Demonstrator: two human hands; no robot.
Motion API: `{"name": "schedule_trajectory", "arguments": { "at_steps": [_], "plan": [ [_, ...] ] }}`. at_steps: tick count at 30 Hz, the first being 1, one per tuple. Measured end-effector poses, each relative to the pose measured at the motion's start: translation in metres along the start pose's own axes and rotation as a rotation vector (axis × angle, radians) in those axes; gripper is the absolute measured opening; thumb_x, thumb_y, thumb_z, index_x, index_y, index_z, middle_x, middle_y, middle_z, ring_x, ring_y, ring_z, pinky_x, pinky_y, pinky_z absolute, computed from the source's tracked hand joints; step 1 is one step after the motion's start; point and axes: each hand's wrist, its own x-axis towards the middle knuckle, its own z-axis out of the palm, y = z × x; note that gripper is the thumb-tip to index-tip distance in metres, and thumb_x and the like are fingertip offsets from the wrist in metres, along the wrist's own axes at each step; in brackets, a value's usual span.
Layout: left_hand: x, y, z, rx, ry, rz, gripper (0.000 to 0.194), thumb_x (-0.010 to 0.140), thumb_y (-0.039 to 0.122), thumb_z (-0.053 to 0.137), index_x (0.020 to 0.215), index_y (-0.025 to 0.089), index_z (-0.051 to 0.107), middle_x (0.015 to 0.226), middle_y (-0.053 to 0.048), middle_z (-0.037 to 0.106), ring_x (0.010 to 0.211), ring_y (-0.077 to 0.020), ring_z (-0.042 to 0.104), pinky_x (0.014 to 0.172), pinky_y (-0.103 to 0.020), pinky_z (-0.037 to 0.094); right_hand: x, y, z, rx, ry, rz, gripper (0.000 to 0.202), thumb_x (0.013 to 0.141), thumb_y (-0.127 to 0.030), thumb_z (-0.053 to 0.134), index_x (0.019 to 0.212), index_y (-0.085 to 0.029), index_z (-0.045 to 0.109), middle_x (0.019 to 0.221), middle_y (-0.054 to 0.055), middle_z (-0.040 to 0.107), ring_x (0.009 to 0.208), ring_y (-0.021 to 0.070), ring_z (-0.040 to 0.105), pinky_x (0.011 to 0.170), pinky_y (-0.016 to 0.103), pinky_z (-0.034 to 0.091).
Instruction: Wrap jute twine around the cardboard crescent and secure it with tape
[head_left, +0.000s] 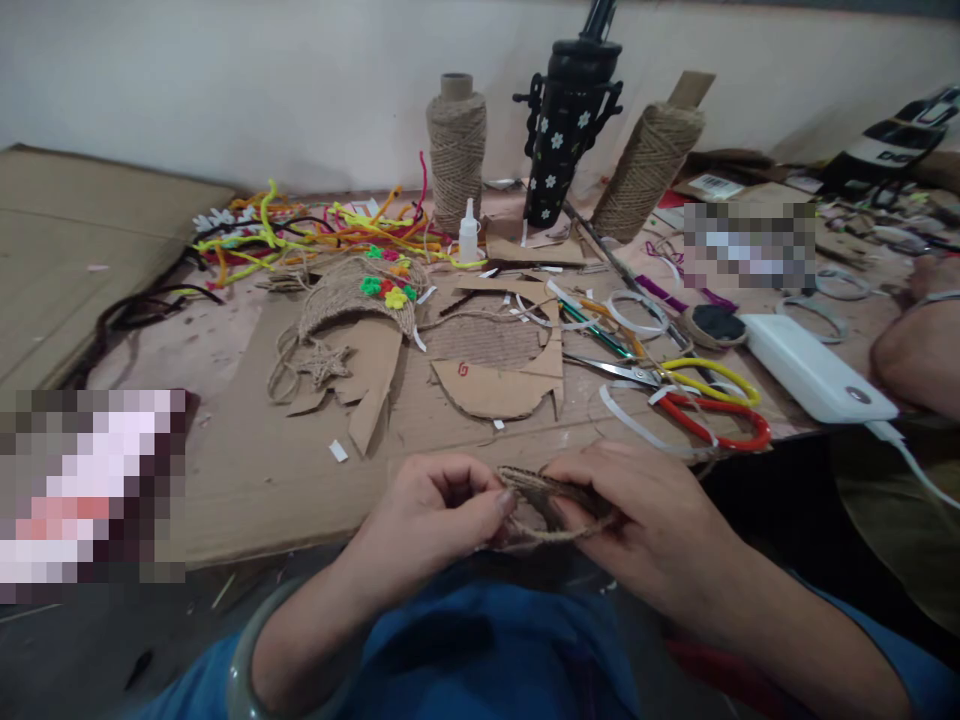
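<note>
Close to my body, over the front edge of the cardboard, both hands hold a jute-wrapped loop [534,480]. My left hand [450,505] pinches its left end between thumb and fingers. Around the right side curls my right hand [637,520], thumb below and fingers on top. Part of the loop is hidden by the fingers. On the cardboard beyond lie a twine-covered crescent [345,295] with small coloured flowers, a twine star [326,367] and a cut cardboard piece [487,390]. Scissors [619,370] with red and yellow handles rest to the right.
Two jute twine spools [456,150], a glue bottle [468,240] and a black flowered vase [555,140] stand at the back. Colourful pipe cleaners [300,235] lie at back left. A white power bank [814,365] with a cable sits near another person's arm [915,335].
</note>
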Motion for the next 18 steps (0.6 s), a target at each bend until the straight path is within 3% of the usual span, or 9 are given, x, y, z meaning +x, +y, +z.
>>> {"name": "schedule_trajectory", "arguments": {
  "at_steps": [5, 9, 13, 18],
  "plan": [
    [-0.005, -0.004, 0.004, 0.302, 0.271, 0.317, 0.013, 0.073, 0.024, 0.065, 0.063, 0.016, 0.069, 0.057, -0.002, 0.067, 0.051, -0.0131, 0.059, 0.05, -0.022, 0.045, 0.003, -0.002, -0.001, 0.073, -0.07, 0.115, 0.018, 0.076, -0.012, 0.049, 0.083, -0.018, 0.065, 0.065, 0.001, 0.066, 0.059, 0.0135, 0.059, 0.053, 0.023, 0.043],
    [-0.008, -0.008, 0.003, 0.435, 0.341, 0.484, 0.011, 0.075, 0.021, 0.066, 0.065, 0.018, 0.07, 0.058, -0.001, 0.069, 0.054, -0.0124, 0.061, 0.053, -0.021, 0.046, 0.0, -0.002, 0.001, 0.201, -0.043, 0.17, 0.022, 0.072, -0.012, 0.049, 0.085, -0.02, 0.065, 0.07, 0.0, 0.068, 0.063, 0.0129, 0.061, 0.054, 0.022, 0.044],
    [-0.009, -0.016, 0.001, 0.308, 0.352, 0.426, 0.003, 0.072, 0.022, 0.07, 0.071, 0.02, 0.072, 0.065, 0.0, 0.07, 0.058, -0.0111, 0.062, 0.055, -0.018, 0.048, -0.003, -0.003, 0.002, 0.287, -0.078, 0.208, 0.025, 0.071, -0.011, 0.049, 0.088, -0.021, 0.065, 0.074, -0.001, 0.069, 0.064, 0.0119, 0.062, 0.056, 0.021, 0.046],
    [-0.006, -0.017, 0.004, -0.059, 0.227, 0.243, 0.018, 0.07, 0.021, 0.07, 0.088, 0.021, 0.073, 0.064, 0.0, 0.071, 0.053, -0.0094, 0.06, 0.05, -0.017, 0.049, -0.002, -0.001, 0.005, 0.281, -0.117, 0.189, 0.026, 0.072, -0.012, 0.047, 0.088, -0.02, 0.065, 0.075, 0.001, 0.07, 0.064, 0.0124, 0.062, 0.056, 0.022, 0.046]
  ]
}}
